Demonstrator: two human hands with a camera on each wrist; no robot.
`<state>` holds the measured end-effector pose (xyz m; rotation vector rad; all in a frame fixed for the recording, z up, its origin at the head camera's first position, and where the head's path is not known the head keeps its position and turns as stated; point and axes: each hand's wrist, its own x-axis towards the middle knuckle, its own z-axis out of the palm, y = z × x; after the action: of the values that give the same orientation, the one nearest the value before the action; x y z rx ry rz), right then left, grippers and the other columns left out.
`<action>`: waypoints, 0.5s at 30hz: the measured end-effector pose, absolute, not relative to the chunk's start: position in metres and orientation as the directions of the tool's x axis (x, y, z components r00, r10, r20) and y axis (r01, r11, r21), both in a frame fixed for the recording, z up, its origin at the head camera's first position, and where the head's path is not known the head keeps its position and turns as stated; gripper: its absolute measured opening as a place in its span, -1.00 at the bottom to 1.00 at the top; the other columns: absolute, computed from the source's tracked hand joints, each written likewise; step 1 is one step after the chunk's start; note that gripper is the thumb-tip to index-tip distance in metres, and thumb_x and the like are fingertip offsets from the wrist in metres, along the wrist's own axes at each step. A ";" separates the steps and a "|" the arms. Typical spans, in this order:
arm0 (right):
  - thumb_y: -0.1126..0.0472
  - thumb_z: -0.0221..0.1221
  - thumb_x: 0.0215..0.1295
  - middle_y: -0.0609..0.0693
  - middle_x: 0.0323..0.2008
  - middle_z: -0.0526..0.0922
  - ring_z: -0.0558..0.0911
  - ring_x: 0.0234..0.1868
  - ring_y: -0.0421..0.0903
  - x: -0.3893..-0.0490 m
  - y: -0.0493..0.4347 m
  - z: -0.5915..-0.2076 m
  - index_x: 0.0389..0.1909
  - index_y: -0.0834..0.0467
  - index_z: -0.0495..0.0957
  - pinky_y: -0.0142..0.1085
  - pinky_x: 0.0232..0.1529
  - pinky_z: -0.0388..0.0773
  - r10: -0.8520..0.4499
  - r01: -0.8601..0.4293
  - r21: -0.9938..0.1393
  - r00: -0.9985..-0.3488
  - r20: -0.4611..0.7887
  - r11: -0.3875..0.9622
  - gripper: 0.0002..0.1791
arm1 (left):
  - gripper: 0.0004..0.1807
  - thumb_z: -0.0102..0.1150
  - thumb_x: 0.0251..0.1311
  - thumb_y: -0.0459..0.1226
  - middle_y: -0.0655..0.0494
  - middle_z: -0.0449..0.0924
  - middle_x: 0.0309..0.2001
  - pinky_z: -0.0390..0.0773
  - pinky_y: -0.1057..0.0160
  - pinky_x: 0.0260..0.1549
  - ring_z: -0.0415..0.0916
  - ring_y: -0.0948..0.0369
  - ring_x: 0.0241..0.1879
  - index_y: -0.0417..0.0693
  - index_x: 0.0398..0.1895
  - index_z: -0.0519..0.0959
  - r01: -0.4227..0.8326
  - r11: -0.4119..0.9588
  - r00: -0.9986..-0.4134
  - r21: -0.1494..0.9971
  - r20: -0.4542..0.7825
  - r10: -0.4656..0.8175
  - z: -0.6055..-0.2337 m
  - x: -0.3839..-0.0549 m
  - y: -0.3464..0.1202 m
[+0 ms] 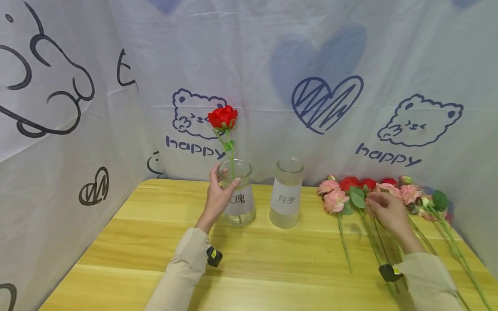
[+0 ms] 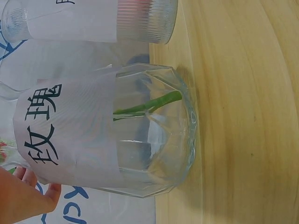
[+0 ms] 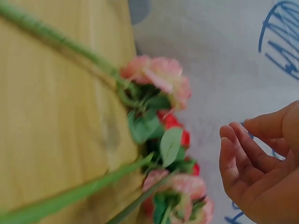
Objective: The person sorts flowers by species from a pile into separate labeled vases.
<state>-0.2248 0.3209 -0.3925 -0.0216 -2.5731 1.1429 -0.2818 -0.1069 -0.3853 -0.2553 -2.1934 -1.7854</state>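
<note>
In the head view my left hand (image 1: 218,196) grips the upper side of a wide glass vase (image 1: 246,214), thumb and fingers spread round it below the rim. The vase carries a white label (image 2: 70,130) with dark characters. One red rose (image 1: 223,117) stands upright in it, and the green stem's end (image 2: 166,100) shows through the glass near the bottom. My right hand (image 1: 389,211) hovers over a row of lying flowers, fingers loosely bent and holding nothing. Pink flowers (image 3: 161,79) and red roses (image 1: 350,183) lie nearest to it.
A narrower ribbed glass vase (image 1: 285,216) with its own white label stands right of the wide one. Long green stems (image 1: 344,244) reach towards the front of the wooden table (image 1: 272,268). Printed cloth (image 1: 249,56) hangs behind and at the sides.
</note>
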 end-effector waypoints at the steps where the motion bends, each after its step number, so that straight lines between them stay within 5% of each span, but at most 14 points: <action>1: 0.26 0.07 0.42 0.41 -0.05 0.57 0.61 -0.25 -0.12 -0.224 0.324 -0.395 0.07 0.47 0.48 -0.46 -0.40 0.52 0.146 -0.105 -0.713 -0.948 0.282 0.693 -0.64 | -0.08 0.24 0.18 -0.12 -0.14 0.26 0.34 0.25 -0.04 0.24 0.15 -0.08 0.33 -0.14 0.48 -0.05 0.327 0.212 -0.937 0.921 0.344 -0.052 -0.385 -0.282 -0.107; 4: 0.22 0.10 0.41 0.41 -0.03 0.56 0.58 -0.11 0.20 -0.221 0.332 -0.404 0.06 0.45 0.49 -0.38 -0.35 0.46 0.161 -0.065 -0.683 -0.951 0.263 0.727 -0.62 | -0.09 0.24 0.17 -0.12 -0.14 0.27 0.33 0.25 -0.04 0.24 0.16 -0.08 0.32 -0.15 0.48 -0.04 0.333 0.215 -0.934 0.918 0.352 -0.055 -0.385 -0.283 -0.107; 8: 0.25 0.10 0.40 0.43 -0.03 0.56 0.55 -0.06 0.29 -0.218 0.345 -0.415 0.06 0.47 0.48 -0.35 -0.34 0.47 0.168 -0.037 -0.669 -0.956 0.239 0.742 -0.63 | -0.11 0.23 0.18 -0.13 -0.18 0.27 0.33 0.23 -0.07 0.25 0.14 -0.10 0.33 -0.13 0.47 -0.03 0.336 0.216 -0.933 0.917 0.355 -0.053 -0.386 -0.283 -0.106; 15: 0.30 0.14 0.36 0.40 -0.14 0.61 0.55 -0.34 -0.26 -0.214 0.360 -0.428 -0.02 0.50 0.52 -0.42 -0.42 0.50 0.134 -0.054 -0.662 -0.964 0.230 0.748 -0.67 | -0.12 0.23 0.19 -0.13 -0.20 0.27 0.33 0.22 -0.09 0.25 0.14 -0.12 0.33 -0.14 0.47 -0.02 0.340 0.219 -0.932 0.915 0.359 -0.055 -0.386 -0.283 -0.106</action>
<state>-0.2144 0.3605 -0.4276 -0.0625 -2.6850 1.0287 -0.2832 -0.1059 -0.3861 -0.2661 -2.1839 -1.7659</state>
